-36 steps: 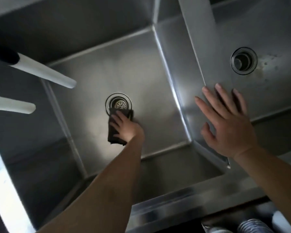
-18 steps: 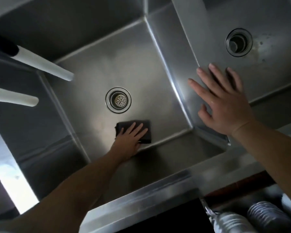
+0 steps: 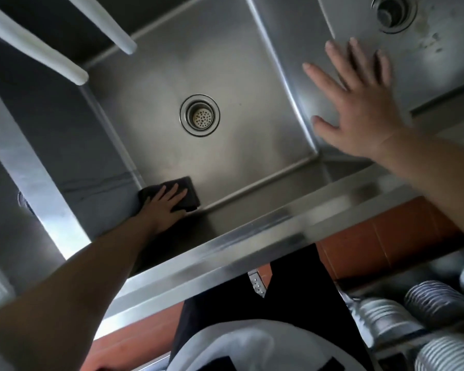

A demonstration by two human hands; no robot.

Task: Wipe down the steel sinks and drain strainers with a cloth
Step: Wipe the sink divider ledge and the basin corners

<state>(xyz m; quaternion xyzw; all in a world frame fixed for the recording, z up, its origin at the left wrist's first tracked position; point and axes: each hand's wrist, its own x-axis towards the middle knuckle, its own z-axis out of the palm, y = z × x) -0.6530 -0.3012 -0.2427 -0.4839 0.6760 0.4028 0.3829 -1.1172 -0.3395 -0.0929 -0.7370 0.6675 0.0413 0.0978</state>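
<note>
The left hand [image 3: 163, 203] pressed flat, straight fingers on the cloth [image 3: 184, 194] in the sink's [image 3: 150, 84] near-left corner; the strainer [image 3: 200, 115] lay beyond its fingertips.

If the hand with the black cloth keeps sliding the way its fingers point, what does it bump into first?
Probably the drain strainer: the left hand points up-right across bare sink floor, though it could slide past.

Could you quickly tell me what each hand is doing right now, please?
Left hand: open, flat fingers pressing the dark cloth.
Right hand: open, fingers spread, holding nothing.
</note>
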